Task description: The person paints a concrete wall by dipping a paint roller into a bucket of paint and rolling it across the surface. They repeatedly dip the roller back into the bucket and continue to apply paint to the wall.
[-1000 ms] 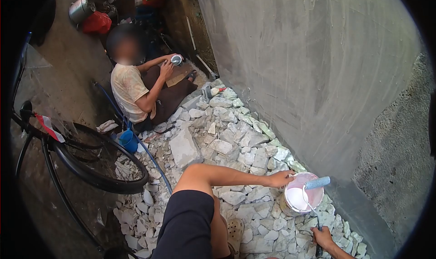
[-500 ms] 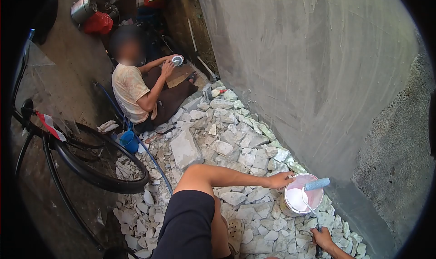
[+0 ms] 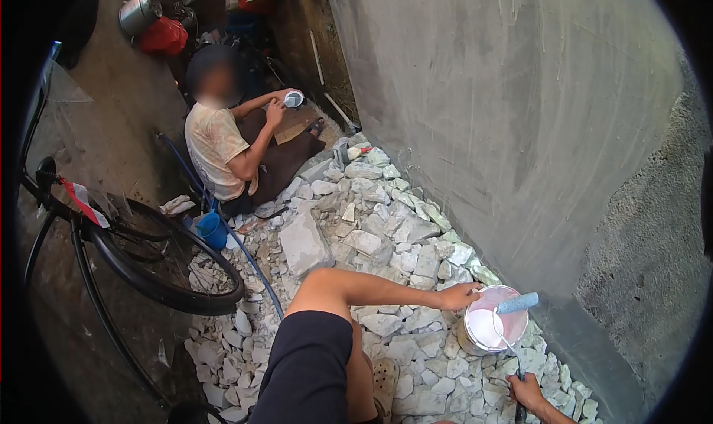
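Observation:
A paint bucket [image 3: 475, 336] holding white liquid stands on the rubble beside the grey wall. My left hand [image 3: 459, 296] grips its rim on the left side. At the lower right, my right hand [image 3: 527, 394] is closed around the dark handle of a paint roller [image 3: 518, 303]. The roller's pale blue sleeve rests across the bucket's top at the far right rim, its metal frame crossing the opening.
Broken rubble [image 3: 364, 242] covers the ground. Grey plastered wall [image 3: 505, 127] rises on the right. A seated person [image 3: 219, 153] holds a small container [image 3: 294, 99]. A bicycle [image 3: 171, 294] stands left, near a blue pail [image 3: 212, 232] and blue hose [image 3: 256, 268]. A brush [image 3: 353, 153] lies farther ahead.
Almost nothing differs. The roller sleeve sits very slightly lower over the bucket, and the view has shifted a little. Both hands keep their holds.

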The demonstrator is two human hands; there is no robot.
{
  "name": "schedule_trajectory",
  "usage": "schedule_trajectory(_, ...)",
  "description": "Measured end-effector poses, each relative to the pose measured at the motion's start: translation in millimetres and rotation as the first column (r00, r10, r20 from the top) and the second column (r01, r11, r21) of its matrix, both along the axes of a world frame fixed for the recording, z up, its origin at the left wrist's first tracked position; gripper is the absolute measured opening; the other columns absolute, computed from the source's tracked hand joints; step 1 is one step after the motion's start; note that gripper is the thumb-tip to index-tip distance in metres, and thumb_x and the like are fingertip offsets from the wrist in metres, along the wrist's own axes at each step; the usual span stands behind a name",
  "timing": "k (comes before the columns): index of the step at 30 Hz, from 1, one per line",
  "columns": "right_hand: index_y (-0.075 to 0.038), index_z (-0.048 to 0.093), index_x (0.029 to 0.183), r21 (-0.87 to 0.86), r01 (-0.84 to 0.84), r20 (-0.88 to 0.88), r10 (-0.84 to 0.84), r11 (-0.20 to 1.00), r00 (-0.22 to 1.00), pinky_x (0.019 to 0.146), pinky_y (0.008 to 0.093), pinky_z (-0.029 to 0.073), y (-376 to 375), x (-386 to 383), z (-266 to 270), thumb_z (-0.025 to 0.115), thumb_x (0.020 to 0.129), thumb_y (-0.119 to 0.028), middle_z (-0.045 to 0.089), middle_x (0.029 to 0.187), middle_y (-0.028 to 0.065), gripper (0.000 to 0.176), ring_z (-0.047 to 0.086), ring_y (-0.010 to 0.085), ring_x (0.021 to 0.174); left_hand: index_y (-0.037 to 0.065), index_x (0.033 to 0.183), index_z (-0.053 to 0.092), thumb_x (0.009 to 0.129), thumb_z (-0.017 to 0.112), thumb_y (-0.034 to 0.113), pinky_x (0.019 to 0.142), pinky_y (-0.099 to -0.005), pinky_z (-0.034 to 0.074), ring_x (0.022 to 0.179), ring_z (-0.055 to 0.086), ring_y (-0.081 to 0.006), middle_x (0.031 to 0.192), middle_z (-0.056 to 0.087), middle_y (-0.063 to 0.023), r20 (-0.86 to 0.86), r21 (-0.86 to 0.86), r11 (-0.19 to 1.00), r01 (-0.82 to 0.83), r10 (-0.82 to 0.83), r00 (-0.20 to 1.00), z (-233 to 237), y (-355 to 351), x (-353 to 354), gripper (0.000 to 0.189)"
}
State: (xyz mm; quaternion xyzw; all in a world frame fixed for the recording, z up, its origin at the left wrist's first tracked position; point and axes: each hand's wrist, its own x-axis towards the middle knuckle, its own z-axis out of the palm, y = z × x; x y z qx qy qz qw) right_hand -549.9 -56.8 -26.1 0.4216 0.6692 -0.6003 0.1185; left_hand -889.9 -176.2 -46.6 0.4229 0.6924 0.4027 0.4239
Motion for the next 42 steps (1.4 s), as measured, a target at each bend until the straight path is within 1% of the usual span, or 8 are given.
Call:
schedule_trajectory(5,-0.005,0.051,0.065,-0.031,0.009,-0.017,-0.009,0.999,1.000,0.042,0.0308,0.037,-2,-1,4,0.059,0.089,-0.018,0.045,0.053,0.0014,0.028,0.042,0.0129,0.043,0.003,0.132,0.043,0.095,0.050,0.035,0.045,-0.0292,0.043,0.048,0.051,-0.0125,0.068,0.056,-0.0052,-0.002,-0.008,1.000,0.001,-0.001,1.000,4,-1,0,0.049)
schedule_trajectory(7,-0.006,0.051,0.065,-0.026,0.007,-0.007,-0.008,1.000,1.000,0.043,0.0306,0.037,-5,-4,13,0.059,0.089,-0.018,0.045,0.054,0.0012,0.028,0.042,0.0127,0.043,0.007,0.130,0.044,0.097,0.046,0.036,0.051,-0.0293,0.043,0.055,0.052,-0.0134,0.076,0.058,-0.0074,-0.008,-0.065,0.998,0.017,-0.017,1.000,9,-2,1,0.044)
schedule_trajectory(18,-0.006,0.050,0.065,-0.021,-0.005,0.005,0.005,1.000,1.000,0.043,0.0304,0.037,-4,-2,7,0.058,0.089,-0.017,0.045,0.054,0.0008,0.027,0.042,0.0124,0.044,0.008,0.130,0.044,0.098,0.046,0.036,0.050,-0.0292,0.042,0.054,0.051,-0.0126,0.075,0.057,-0.0063,-0.001,-0.056,0.998,0.023,-0.023,1.000,7,-2,1,0.043)
schedule_trajectory(20,-0.006,0.050,0.065,-0.065,0.002,-0.026,-0.004,0.998,1.000,0.043,0.0310,0.037,-3,-1,4,0.059,0.089,-0.017,0.045,0.054,0.0012,0.027,0.042,0.0128,0.044,0.008,0.131,0.044,0.098,0.046,0.036,0.050,-0.0292,0.042,0.053,0.051,-0.0125,0.075,0.057,-0.0061,-0.006,-0.061,0.998,0.020,-0.021,1.000,7,-2,1,0.044)
schedule_trajectory(26,-0.005,0.050,0.066,-0.032,-0.004,-0.016,0.004,0.999,1.000,0.043,0.0315,0.038,-2,-1,1,0.059,0.088,-0.016,0.046,0.055,0.0023,0.026,0.043,0.0135,0.044,0.008,0.130,0.045,0.098,0.046,0.036,0.048,-0.0287,0.041,0.053,0.050,-0.0120,0.073,0.056,-0.0056,-0.006,-0.050,0.999,0.007,-0.007,1.000,6,-2,1,0.043)
schedule_trajectory(28,-0.005,0.051,0.067,-0.027,-0.006,-0.015,0.006,1.000,1.000,0.043,0.0315,0.038,-2,-1,1,0.059,0.087,-0.016,0.047,0.055,0.0024,0.025,0.044,0.0136,0.045,0.005,0.131,0.043,0.096,0.049,0.035,0.046,-0.0295,0.042,0.050,0.051,-0.0125,0.072,0.057,-0.0061,0.015,-0.032,0.999,0.008,-0.007,1.000,2,-1,-1,0.046)
schedule_trajectory(32,-0.004,0.052,0.069,0.022,-0.017,-0.005,0.017,1.000,1.000,0.044,0.0314,0.040,-5,-3,6,0.059,0.087,-0.016,0.048,0.056,0.0033,0.023,0.046,0.0141,0.045,0.007,0.131,0.043,0.096,0.049,0.035,0.046,-0.0294,0.042,0.050,0.050,-0.0124,0.071,0.057,-0.0058,0.019,-0.027,1.000,0.010,-0.009,1.000,3,-1,-1,0.046)
schedule_trajectory(42,-0.002,0.053,0.070,-0.007,-0.016,-0.012,0.016,1.000,1.000,0.044,0.0318,0.041,0,1,-5,0.060,0.087,-0.017,0.050,0.056,0.0042,0.024,0.047,0.0148,0.046,0.008,0.131,0.044,0.098,0.046,0.035,0.049,-0.0294,0.041,0.053,0.050,-0.0127,0.077,0.058,-0.0072,-0.015,-0.065,0.997,0.041,-0.043,0.999,8,-2,-1,0.042)
